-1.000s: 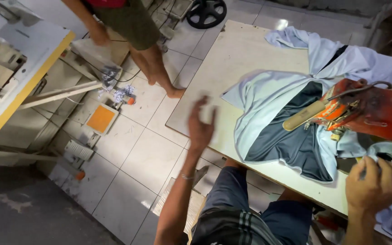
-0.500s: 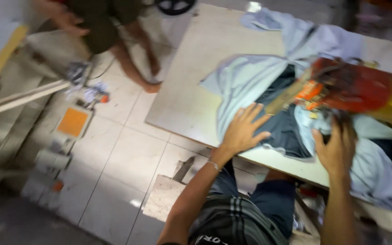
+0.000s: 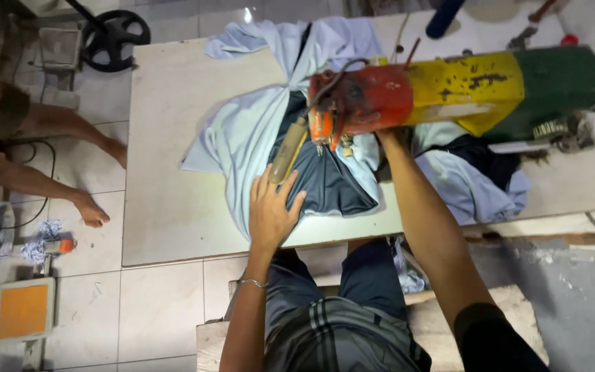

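A: Where is the left hand?
B: It lies open, fingers spread, flat on the garment, a dark and pale-blue piece spread over the table.
A: And the right hand?
B: The arm reaches under the red head of the machine; the hand itself is hidden, so its grip cannot be told.
A: Anyone else?
B: Bare legs stand on the tiled floor, left.

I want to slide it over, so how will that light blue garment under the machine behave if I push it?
The garment looks floppy: it lies bunched in folds, so pushing would probably wrinkle it rather than slide it. It seems pinned under the machine and the left hand, so it would likely drag.
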